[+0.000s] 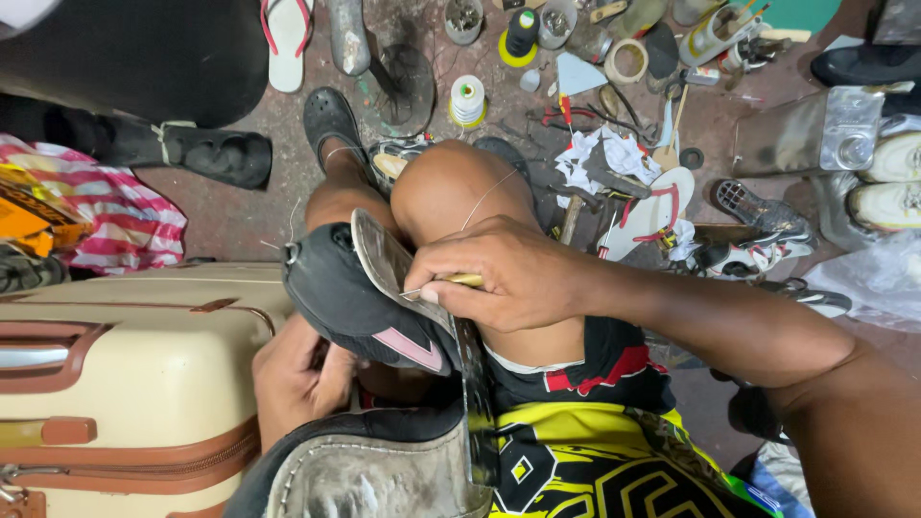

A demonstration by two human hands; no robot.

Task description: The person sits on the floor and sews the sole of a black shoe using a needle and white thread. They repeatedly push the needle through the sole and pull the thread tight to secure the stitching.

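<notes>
Head view, looking straight down at a seated person's lap and knees. Right hand point(504, 273) is closed tight around a yellow-handled awl point(462, 280), thumb and fingers pinched on the handle, metal tip poking out to the left against the sole edge of a black shoe point(360, 297). Shoe lies across the thighs, sole point(384, 259) turned up and toward the right hand, pink stripe on its upper near the lap. Left hand point(297, 379) sits under and behind the shoe, fingers curled up around the upper, bracing it; grip is closed on the shoe, fingertips mostly hidden. A thin pale thread point(484, 192) runs from the right hand up over the right knee point(451, 187).

Second shoe, grey worn sole point(374, 480), rests at the bottom of frame against the lap, touching the held shoe's lower end. Shorts point(576, 460) are yellow and black with a red patch.

Left of the lap: cream suitcase point(125, 374) with brown trim, just beside the left hand. Beyond it a pink striped bag point(125, 221) and a black boot point(216, 153).

Floor past the knees is cluttered: white thread spool point(467, 99), dark spool on a yellow base point(521, 36), tape roll point(628, 60), hammer point(574, 213), white flip-flop with red strap point(657, 213), crumpled white paper point(604, 158). All well apart from the hands.
</notes>
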